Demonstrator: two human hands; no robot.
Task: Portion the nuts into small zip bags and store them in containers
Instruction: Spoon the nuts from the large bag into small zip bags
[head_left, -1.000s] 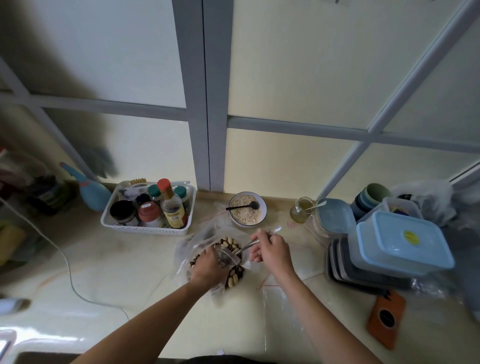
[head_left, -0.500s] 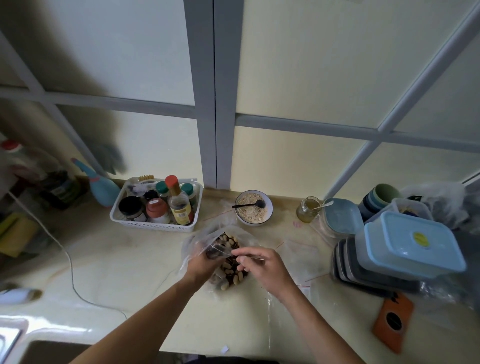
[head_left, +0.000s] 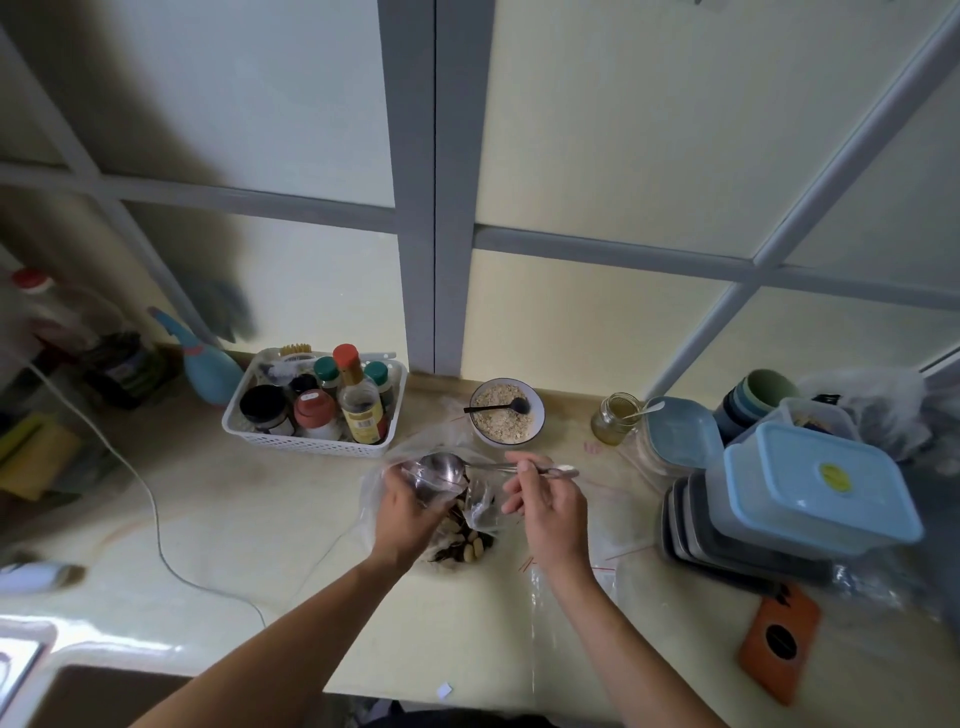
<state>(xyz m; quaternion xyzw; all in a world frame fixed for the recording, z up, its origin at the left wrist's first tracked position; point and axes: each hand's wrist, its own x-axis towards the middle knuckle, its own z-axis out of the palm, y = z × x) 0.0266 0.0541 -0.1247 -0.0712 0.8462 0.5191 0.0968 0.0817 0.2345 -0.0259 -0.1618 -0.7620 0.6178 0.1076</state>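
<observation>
Fingers (head_left: 519, 462) pinch shiny metal spoon (head_left: 441, 467) over crinkled clear bag (head_left: 483, 506).

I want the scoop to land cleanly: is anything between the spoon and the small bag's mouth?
Nothing visible does. The right hand holds the spoon at the small zip bag, which the left hand holds above the nuts.

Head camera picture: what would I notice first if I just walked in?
Probably the two hands in the middle of the counter: the right hand holds a shiny metal spoon over a clear plastic bag of nuts, which the left hand grips. Next, the white basket of bottles and jars behind them to the left, and the blue-lidded container stacked at the right.
</observation>
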